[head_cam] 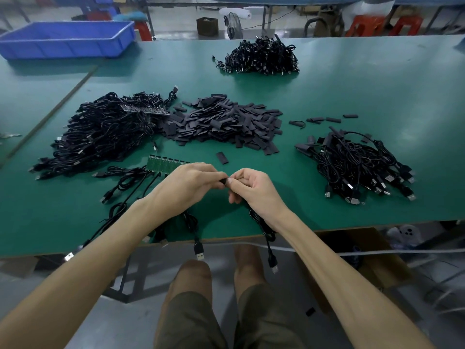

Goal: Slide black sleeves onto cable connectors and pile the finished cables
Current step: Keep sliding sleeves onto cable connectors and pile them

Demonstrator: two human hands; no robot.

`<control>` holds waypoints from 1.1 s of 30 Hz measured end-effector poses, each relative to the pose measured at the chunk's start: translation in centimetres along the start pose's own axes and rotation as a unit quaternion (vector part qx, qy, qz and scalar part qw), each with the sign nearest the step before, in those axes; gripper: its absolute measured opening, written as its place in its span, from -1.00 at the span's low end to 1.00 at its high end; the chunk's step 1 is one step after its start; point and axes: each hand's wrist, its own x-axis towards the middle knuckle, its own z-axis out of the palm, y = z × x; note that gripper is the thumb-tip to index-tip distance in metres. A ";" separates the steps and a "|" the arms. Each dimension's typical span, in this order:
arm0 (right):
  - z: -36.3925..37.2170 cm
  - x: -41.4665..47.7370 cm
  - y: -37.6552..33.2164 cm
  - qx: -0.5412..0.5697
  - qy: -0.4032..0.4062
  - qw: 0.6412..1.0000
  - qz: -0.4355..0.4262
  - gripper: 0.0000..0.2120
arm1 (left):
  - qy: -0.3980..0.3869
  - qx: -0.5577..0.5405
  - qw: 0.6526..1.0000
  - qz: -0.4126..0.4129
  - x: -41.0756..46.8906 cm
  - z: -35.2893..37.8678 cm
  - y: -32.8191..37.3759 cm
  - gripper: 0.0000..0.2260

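1 black sleeve (223, 182) in fingertip pinch of left hand (186, 183) and right hand (251, 187)

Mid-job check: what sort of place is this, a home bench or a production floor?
Most likely a small factory's cable assembly station: a long green worktable carries bulk piles of black cables and loose black sleeves, with a blue plastic bin at far left and red stools behind.

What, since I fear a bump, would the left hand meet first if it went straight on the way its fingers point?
Likely the right hand: the left hand points at it, both pinching one black sleeve.
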 end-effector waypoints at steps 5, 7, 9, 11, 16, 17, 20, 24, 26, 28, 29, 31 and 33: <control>-0.1 0.0 -0.1 0.004 -0.018 1.000 -0.008 -0.90 | -0.036 -0.039 0.998 -0.042 0.6 -0.3 -0.5 -0.87; -0.1 -0.1 -0.2 0.006 -0.020 1.000 -0.007 -0.88 | -0.043 -0.041 0.997 -0.048 0.7 -0.3 -0.6 -0.86; 0.0 -0.1 -0.2 0.005 -0.018 1.000 -0.005 -0.86 | -0.041 -0.039 0.997 -0.045 0.5 -0.3 -0.5 -0.86; 0.0 -0.2 -0.3 -0.001 -0.013 1.000 -0.003 -0.85 | -0.035 -0.031 0.998 -0.036 0.3 -0.1 -0.3 -0.86; 0.2 -0.2 -0.5 -0.021 0.000 1.000 0.000 -0.83 | -0.021 -0.037 0.998 -0.051 0.1 -0.4 -0.4 -0.82; 0.2 -0.2 -0.5 -0.019 0.002 1.000 0.001 -0.83 | -0.017 -0.040 0.998 -0.056 0.1 -0.6 -0.5 -0.80; 0.2 -0.3 -0.8 -0.006 0.003 1.000 -0.002 -0.79 | -0.012 -0.029 0.998 -0.061 0.0 -1.2 -0.7 -0.76; 0.0 -0.3 -1.0 0.018 0.000 1.000 0.000 -0.83 | -0.025 -0.015 0.998 -0.054 0.0 -1.5 -0.6 -0.77; 0.0 -0.4 -1.0 0.026 0.003 1.000 0.002 -0.86 | -0.022 -0.014 0.999 -0.048 0.0 -1.4 -0.5 -0.78; 0.0 -0.4 -1.0 0.027 0.006 1.000 0.003 -0.87 | -0.019 -0.008 0.999 -0.040 -0.1 -1.3 -0.5 -0.79; 0.0 -0.4 -1.0 0.027 0.008 1.000 0.003 -0.86 | -0.016 -0.006 0.999 -0.037 -0.1 -1.3 -0.4 -0.80; 0.0 -0.4 -1.1 0.029 0.008 1.000 0.001 -0.86 | -0.011 -0.003 0.999 -0.033 -0.1 -1.3 -0.4 -0.80; 0.0 -0.4 -1.1 0.032 0.008 0.999 -0.003 -0.86 | -0.015 0.003 1.000 -0.026 -0.1 -1.3 -0.3 -0.80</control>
